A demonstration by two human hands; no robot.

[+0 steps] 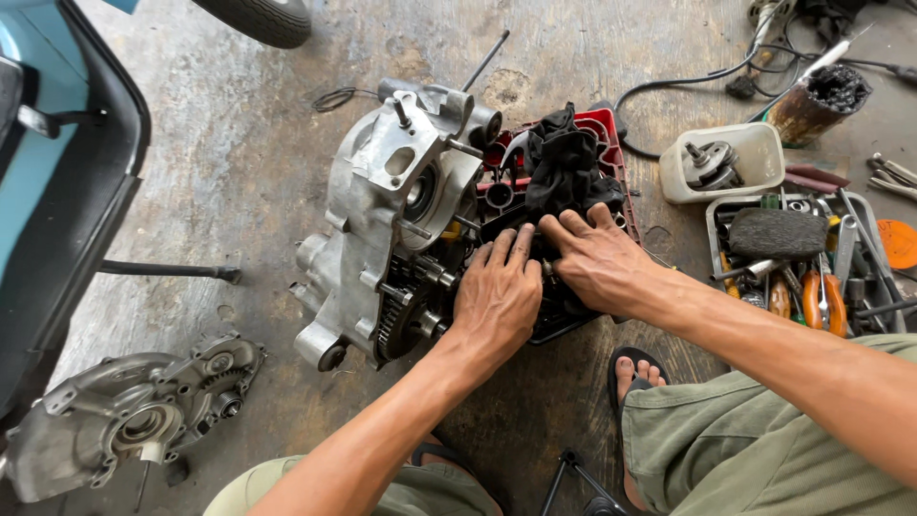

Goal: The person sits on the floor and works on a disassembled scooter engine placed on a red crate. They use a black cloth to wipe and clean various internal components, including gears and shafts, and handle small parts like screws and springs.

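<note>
Red tray point(604, 122), black rag point(565, 164), hands point(544, 272) touching

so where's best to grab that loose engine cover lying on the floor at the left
Probably by the engine cover's outer rim, from the near side with both hands. It lies flat and apart from the engine case, its gears and bosses face up, and the plain rim looks like the safer grip.

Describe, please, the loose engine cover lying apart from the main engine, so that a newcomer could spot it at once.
Start from the large grey metal engine case standing on the concrete floor, beside the left hand. Look towards the lower left corner: the flat grey metal cover lies alone there, gears showing, apart from all the tool trays.
</note>
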